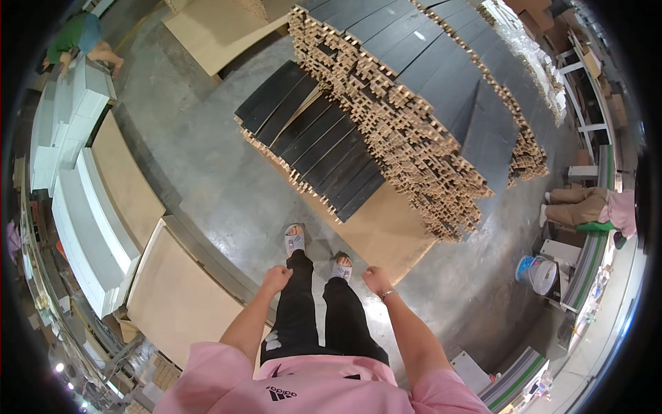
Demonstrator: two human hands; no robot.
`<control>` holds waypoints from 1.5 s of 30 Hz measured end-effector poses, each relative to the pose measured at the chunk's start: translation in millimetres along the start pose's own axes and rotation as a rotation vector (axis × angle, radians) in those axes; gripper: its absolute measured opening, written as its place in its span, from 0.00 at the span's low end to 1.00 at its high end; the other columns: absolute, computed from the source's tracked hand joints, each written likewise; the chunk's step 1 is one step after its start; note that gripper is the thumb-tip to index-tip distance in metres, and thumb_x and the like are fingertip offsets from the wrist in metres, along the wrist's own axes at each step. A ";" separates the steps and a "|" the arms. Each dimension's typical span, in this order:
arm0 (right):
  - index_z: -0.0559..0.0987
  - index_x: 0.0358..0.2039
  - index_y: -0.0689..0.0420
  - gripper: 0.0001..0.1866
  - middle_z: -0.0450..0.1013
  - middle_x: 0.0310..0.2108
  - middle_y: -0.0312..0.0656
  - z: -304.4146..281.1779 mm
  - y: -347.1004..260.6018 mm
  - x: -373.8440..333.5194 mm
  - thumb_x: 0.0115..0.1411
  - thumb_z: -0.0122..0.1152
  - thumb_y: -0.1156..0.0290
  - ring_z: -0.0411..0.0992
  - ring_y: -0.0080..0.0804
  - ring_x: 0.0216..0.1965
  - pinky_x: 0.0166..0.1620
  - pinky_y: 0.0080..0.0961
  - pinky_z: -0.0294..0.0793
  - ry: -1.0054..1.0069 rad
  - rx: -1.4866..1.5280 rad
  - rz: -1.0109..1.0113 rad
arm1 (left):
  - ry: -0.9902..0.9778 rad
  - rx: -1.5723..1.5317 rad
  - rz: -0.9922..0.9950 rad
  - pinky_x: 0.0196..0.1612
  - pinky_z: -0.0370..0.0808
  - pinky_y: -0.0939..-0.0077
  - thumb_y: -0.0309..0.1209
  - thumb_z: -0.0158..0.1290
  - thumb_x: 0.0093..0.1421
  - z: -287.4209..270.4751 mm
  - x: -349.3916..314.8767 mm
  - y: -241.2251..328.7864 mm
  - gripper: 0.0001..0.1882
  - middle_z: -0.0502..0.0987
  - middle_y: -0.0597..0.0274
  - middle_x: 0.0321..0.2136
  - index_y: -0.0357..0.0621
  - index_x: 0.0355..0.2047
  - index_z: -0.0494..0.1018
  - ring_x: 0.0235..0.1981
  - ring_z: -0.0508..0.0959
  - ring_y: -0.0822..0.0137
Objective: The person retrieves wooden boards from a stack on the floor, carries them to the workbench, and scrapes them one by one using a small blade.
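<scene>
My left hand (277,278) hangs beside my left thigh, its fingers curled in and nothing seen in them. On the other side, my right hand (376,280) is also closed with no object showing, a bracelet at its wrist. Both are apart from the goods around me. Ahead lies a low stack of long black boards (324,148) with brown notched ends. Behind it rises a much taller stack of such boards (441,48), its notched ends (386,103) facing me unevenly.
A flat brown sheet (396,228) lies under the stacks. Pale panels (179,290) and white channel-shaped pieces (89,228) stand at the left. A white bucket (538,274) is at the right, near a seated person (586,207). Another person (86,38) bends over at the far left.
</scene>
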State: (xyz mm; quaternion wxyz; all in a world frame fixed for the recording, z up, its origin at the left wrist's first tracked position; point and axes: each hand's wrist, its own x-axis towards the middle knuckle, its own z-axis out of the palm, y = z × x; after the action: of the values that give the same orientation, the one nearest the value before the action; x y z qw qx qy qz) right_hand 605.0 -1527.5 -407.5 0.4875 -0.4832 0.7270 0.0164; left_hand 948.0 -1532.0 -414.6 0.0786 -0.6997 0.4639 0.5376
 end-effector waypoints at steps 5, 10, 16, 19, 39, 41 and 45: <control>0.79 0.29 0.64 0.15 0.77 0.26 0.55 34.6 27.8 43.5 0.54 0.56 0.63 0.77 0.46 0.30 0.36 0.37 0.74 0.021 -0.048 0.158 | 0.035 0.036 -0.026 0.49 0.72 0.54 0.46 0.48 0.63 -26.4 97.8 -22.6 0.21 0.79 0.44 0.39 0.37 0.38 0.76 0.45 0.77 0.44; 0.79 0.31 0.60 0.15 0.79 0.27 0.44 97.4 -13.8 135.5 0.58 0.56 0.60 0.77 0.31 0.30 0.34 0.30 0.75 -0.137 0.492 0.228 | 0.201 -0.453 -0.018 0.43 0.72 0.64 0.50 0.43 0.66 -62.2 209.7 -69.4 0.26 0.81 0.53 0.34 0.37 0.41 0.76 0.38 0.79 0.58; 0.77 0.39 0.59 0.19 0.79 0.34 0.42 87.1 -61.2 226.4 0.63 0.52 0.55 0.76 0.30 0.34 0.40 0.29 0.73 -0.083 0.764 0.372 | 0.197 -0.947 -0.127 0.55 0.64 0.59 0.58 0.34 0.68 -60.0 297.5 18.1 0.35 0.74 0.61 0.52 0.40 0.57 0.68 0.52 0.73 0.62; 0.76 0.46 0.58 0.25 0.78 0.41 0.43 94.6 -76.5 271.8 0.64 0.49 0.49 0.74 0.33 0.42 0.47 0.32 0.71 -0.076 0.831 0.389 | 0.235 -1.111 -0.126 0.59 0.61 0.56 0.59 0.33 0.68 -62.1 340.0 28.4 0.35 0.70 0.62 0.58 0.43 0.62 0.62 0.56 0.71 0.62; 0.53 0.69 0.51 0.43 0.53 0.68 0.36 122.8 -105.1 353.3 0.64 0.38 0.33 0.54 0.39 0.66 0.67 0.36 0.52 -0.030 1.682 0.237 | 0.244 -1.582 -0.048 0.61 0.63 0.71 0.49 0.34 0.71 -11.8 373.6 49.8 0.29 0.66 0.61 0.61 0.43 0.64 0.59 0.59 0.68 0.65; 0.53 0.69 0.50 0.40 0.51 0.69 0.37 127.0 -109.5 353.4 0.66 0.34 0.36 0.52 0.39 0.67 0.68 0.37 0.52 -0.051 1.738 0.082 | 0.243 -1.553 -0.010 0.61 0.63 0.71 0.51 0.34 0.71 -6.6 377.5 39.1 0.31 0.66 0.60 0.61 0.42 0.65 0.58 0.59 0.68 0.65; 0.52 0.70 0.50 0.39 0.49 0.70 0.38 129.7 -98.1 356.9 0.68 0.31 0.37 0.50 0.39 0.68 0.69 0.37 0.50 -0.065 1.744 0.070 | 0.239 -1.536 -0.044 0.58 0.67 0.69 0.54 0.36 0.70 6.5 376.4 39.9 0.34 0.64 0.59 0.62 0.43 0.67 0.54 0.58 0.68 0.64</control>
State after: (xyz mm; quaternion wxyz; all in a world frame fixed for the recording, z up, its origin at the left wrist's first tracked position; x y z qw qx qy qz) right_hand 744.7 -1760.6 -690.2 0.7031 0.0855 0.4806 -0.5171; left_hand 911.2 -1762.9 -712.3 -0.4680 -0.6204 -0.0474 0.6276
